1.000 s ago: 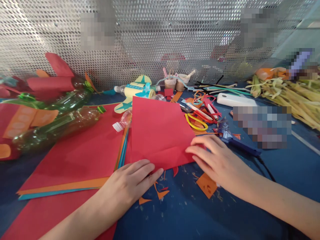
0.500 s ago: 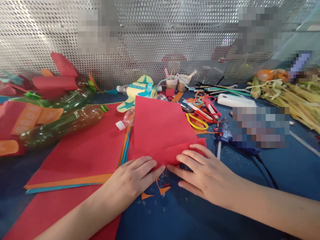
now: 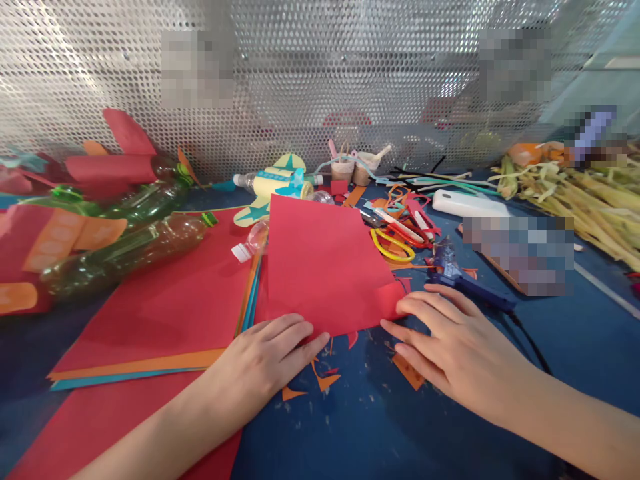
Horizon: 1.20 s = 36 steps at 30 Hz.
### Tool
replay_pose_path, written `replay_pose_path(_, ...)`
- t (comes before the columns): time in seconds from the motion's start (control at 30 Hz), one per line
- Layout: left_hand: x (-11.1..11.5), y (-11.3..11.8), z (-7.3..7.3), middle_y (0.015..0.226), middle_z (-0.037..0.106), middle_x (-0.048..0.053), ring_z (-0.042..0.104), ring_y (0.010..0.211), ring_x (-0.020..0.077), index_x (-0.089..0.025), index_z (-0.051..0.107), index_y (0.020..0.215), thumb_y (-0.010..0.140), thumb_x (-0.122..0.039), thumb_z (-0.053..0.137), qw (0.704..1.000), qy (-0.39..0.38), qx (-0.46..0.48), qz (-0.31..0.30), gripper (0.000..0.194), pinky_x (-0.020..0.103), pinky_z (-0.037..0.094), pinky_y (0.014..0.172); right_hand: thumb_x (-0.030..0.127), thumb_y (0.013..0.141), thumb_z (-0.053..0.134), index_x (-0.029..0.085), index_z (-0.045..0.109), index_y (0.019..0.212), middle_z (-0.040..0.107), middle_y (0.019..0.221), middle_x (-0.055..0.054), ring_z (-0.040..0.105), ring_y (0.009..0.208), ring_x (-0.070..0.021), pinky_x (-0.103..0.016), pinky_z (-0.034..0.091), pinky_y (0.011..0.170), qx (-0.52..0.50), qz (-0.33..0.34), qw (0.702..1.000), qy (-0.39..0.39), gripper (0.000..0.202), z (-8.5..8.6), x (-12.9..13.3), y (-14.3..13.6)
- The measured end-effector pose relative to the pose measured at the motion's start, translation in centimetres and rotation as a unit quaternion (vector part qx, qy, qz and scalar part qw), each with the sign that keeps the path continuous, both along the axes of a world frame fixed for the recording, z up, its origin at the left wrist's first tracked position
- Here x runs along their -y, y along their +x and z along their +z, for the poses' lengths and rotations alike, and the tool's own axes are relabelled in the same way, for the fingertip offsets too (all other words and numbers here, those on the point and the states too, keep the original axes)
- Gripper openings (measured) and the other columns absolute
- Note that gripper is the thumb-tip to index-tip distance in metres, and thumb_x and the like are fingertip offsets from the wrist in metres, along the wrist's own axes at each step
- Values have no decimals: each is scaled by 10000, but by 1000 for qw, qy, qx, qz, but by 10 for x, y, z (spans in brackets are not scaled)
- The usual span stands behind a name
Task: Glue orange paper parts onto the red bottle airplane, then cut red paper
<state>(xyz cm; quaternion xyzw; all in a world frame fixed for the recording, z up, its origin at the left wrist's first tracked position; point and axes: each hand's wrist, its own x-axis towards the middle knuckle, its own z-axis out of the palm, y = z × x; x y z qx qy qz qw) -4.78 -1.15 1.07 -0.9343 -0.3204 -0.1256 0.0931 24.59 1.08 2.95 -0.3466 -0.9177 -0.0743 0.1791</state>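
A red paper sheet [image 3: 325,260] lies in front of me, its lower right corner curled up. My left hand [image 3: 273,350] rests on the sheet's lower left edge, fingers extended and lying flat. At the curled corner, my right hand [image 3: 440,333] touches the paper with its fingertips, the fingers spread. Orange scraps [image 3: 327,381] lie just below the sheet, and another orange piece [image 3: 409,372] is beside my right fingers. To the left is a stack of red, orange and blue paper [image 3: 165,307].
Green plastic bottles [image 3: 130,250] lie at the left. Behind the sheet are a yellow paper-covered bottle [image 3: 273,187] and two small cups [image 3: 364,167]. Scissors with yellow handles [image 3: 393,245], a blue glue gun [image 3: 465,280] and corn husks [image 3: 575,193] are at the right.
My right hand has moved right, away from my left hand, to the sheet's right corner. The fold along the lower edge has opened, leaving only the right corner curled. My left hand has stayed put.
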Motion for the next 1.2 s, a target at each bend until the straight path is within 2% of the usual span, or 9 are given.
replay_pose_path(0.33,-2,3,6,1027,661,48,596,998,172,-189,541,1254,974,-89,263,1000,1,1,-9,407,280,535,832,188,954,419,177,784,885,699,893,-102,621,909,-241,-426,472,865,8,-47,998,33,372,1,1,12)
replay_pose_path(0.5,-2,4,12,1025,673,55,613,991,171,-179,545,1246,975,-88,264,1000,0,-7,-9,401,276,542,826,180,947,403,153,761,697,702,845,-118,627,857,-248,-419,496,803,16,-73,996,53,437,8,0,14)
replay_pose_path(0.57,-2,5,13,1024,676,56,620,993,172,-179,545,1246,969,-77,277,1000,-5,-15,-9,399,276,546,822,210,951,415,139,765,752,703,843,-125,622,857,-257,-421,496,791,-2,-66,996,63,409,13,0,11)
replay_pose_path(0.67,-1,5,14,1011,679,58,630,982,174,-180,549,1239,965,-71,289,1000,-6,-19,-7,393,282,555,811,273,962,439,144,732,1050,710,950,-112,613,938,-249,-408,488,841,-30,8,998,50,332,15,3,0)
replay_pose_path(0.73,-1,5,14,1008,679,57,634,974,171,-185,554,1236,963,-74,304,1000,-10,-20,-5,386,282,557,814,299,975,432,169,675,1171,698,1076,-93,599,1028,-223,-384,472,912,-15,69,998,8,338,10,5,-10)
replay_pose_path(0.8,-1,6,14,1006,680,56,639,964,171,-184,559,1233,961,-74,313,1000,-13,-19,-2,384,282,559,817,330,980,431,177,638,1223,685,1142,-79,590,1064,-214,-395,449,965,-5,81,997,-15,354,0,6,-17)
replay_pose_path(0.93,-1,5,13,1010,679,61,636,986,177,-169,560,1241,963,-78,308,1000,-21,-9,-7,386,295,557,844,343,987,418,178,629,1228,684,1141,-77,599,1047,-216,-409,468,949,1,83,995,-52,361,-14,3,-21)
replay_pose_path(1.1,-3,-2,11,1024,674,68,619,1008,159,-166,583,1203,987,-137,307,997,-52,45,-21,352,276,542,874,346,1000,378,183,648,1210,686,1137,-90,611,1037,-224,-422,497,913,-2,82,994,-69,379,-12,2,-19)
replay_pose_path(1.2,-2,-6,16,1015,676,72,615,1005,165,-181,620,1137,991,-178,329,995,-53,79,-24,326,285,545,861,353,1000,376,188,654,1207,690,1132,-95,616,1031,-228,-424,508,899,0,79,994,-69,384,-10,2,-18)
